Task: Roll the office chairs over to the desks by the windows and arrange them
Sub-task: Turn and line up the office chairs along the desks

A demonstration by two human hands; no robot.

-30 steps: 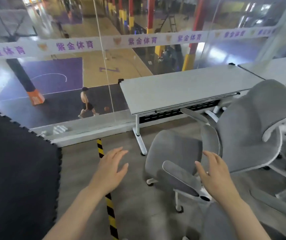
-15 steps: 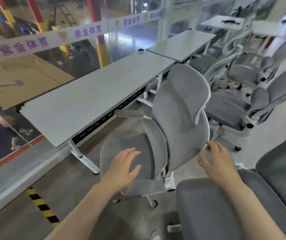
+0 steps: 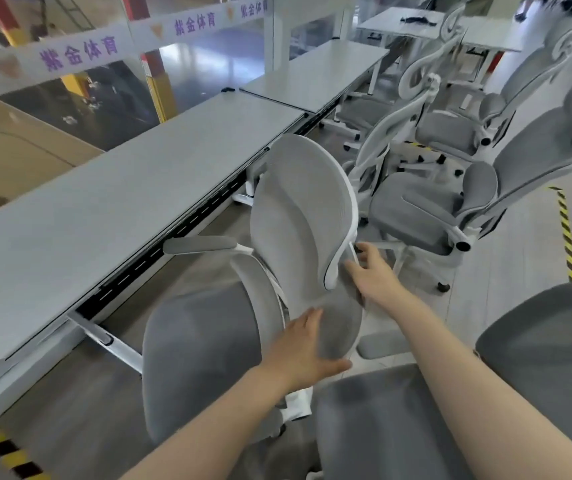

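A grey office chair [image 3: 298, 216] with a white frame stands beside the long grey desk [image 3: 132, 188] that runs along the window. My left hand [image 3: 307, 353] lies against the lower part of its backrest, fingers straight. My right hand [image 3: 369, 271] reaches to the white frame behind the backrest, fingers spread and loosely bent; whether they grip the frame is unclear. A second grey chair [image 3: 416, 420] sits close under my right arm.
A second desk [image 3: 315, 77] continues the row by the window. Several more grey chairs [image 3: 450, 202] crowd the floor to the right. Yellow-black tape [image 3: 565, 230] marks the floor at right and another strip [image 3: 10, 455] at lower left. Glass wall [image 3: 69, 81] on the left.
The view swung right along the desks. Both hands moved forward from hovering in the air to the chair's backrest, the left onto its lower part and the right behind its frame.
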